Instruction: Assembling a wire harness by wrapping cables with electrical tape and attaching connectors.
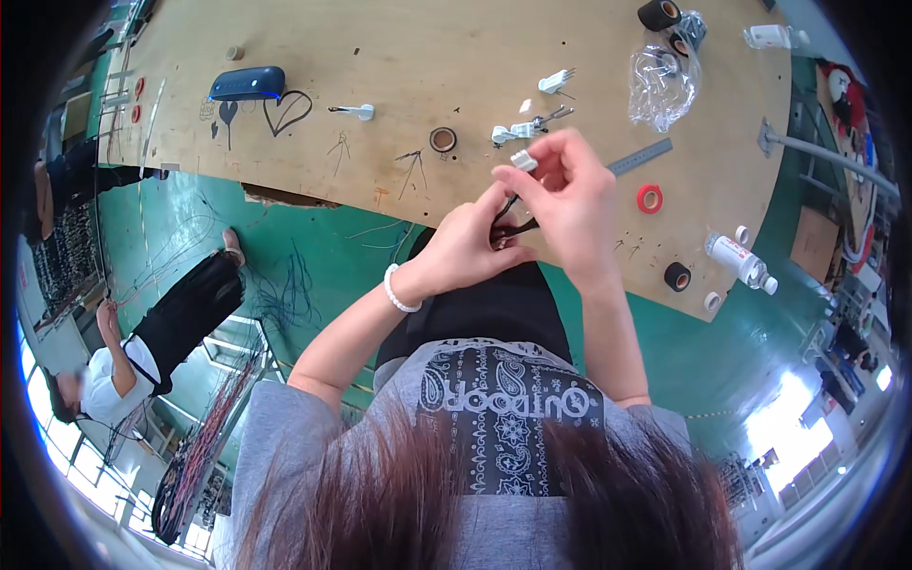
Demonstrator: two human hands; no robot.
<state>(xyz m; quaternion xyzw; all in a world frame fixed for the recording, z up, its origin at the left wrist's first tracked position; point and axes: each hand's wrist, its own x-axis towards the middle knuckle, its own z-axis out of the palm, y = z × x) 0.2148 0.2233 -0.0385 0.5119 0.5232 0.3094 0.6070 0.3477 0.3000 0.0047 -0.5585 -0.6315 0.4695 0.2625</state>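
Overhead, a small white plastic connector [524,161] sits pinched at the fingertips of the right hand [570,195], raised just above the near edge of a plywood workbench [456,47]. Dark wires [508,223] run down from the connector into the left hand [470,249], whose fingers are closed around them just below and to the left of the right hand's grip; the two hands touch. A white beaded bracelet [396,291] circles the left wrist.

Just beyond the hands lie more white connectors [518,129], a steel ruler [641,157] and a small roll of brown tape [443,140]. To the right, a red tape roll [650,199] and a black tape roll [677,276] rest near the bench edge, beside a white bottle [741,260] lying on its side. A crumpled clear plastic bag [662,81] stands at the far right, with another black roll [658,13] behind it. At far left sits a dark blue oblong case [248,84], next to hearts drawn in black [285,112] on the wood. Another person [142,351] in white and black works over the green floor [285,256] at left.
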